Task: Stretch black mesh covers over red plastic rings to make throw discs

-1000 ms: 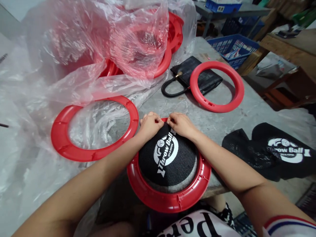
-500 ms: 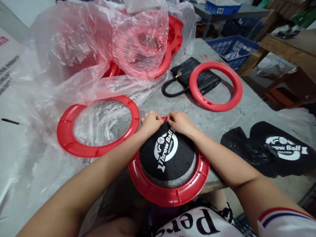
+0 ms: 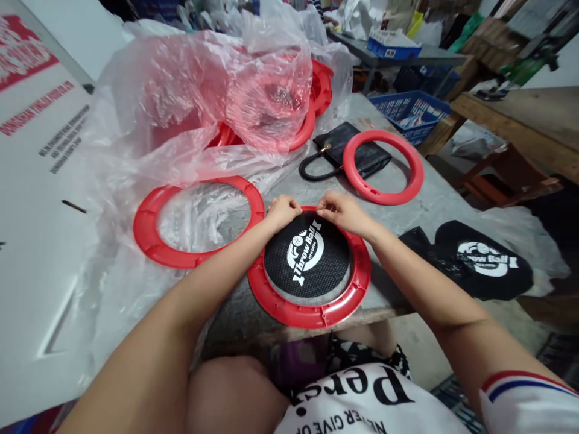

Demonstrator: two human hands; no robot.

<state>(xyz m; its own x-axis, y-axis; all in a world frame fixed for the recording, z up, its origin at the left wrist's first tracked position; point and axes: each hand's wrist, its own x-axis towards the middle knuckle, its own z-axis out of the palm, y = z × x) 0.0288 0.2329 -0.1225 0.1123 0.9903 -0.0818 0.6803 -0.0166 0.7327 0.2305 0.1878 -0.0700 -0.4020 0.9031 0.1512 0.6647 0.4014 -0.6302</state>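
A black mesh disc (image 3: pixel 312 274) printed "Throw Ball" lies inside a red plastic ring (image 3: pixel 310 317) at the table's near edge. My left hand (image 3: pixel 283 213) is closed in a pinch on the disc's far edge, over the ring's rim. Beside it, a short gap to the right, my right hand (image 3: pixel 342 212) has thumb and fingers curled together on the same edge. The fingertips partly hide what they grip. Grey tabletop shows between the disc's near edge and the ring.
Left of my hands lies another red ring (image 3: pixel 169 256). A third ring (image 3: pixel 383 198) leans on a black purse (image 3: pixel 346 135). Plastic sheeting (image 3: pixel 190 78) covers more rings at the back. Black mesh pieces (image 3: pixel 456 283) lie right, a white carton (image 3: pixel 27 253) stands left, and a blue basket (image 3: pixel 407 102) sits beyond.
My right hand has shifted slightly right, widening the gap between the hands. The mesh disc sits flatter in the ring. The camera view has tilted up and turned left.
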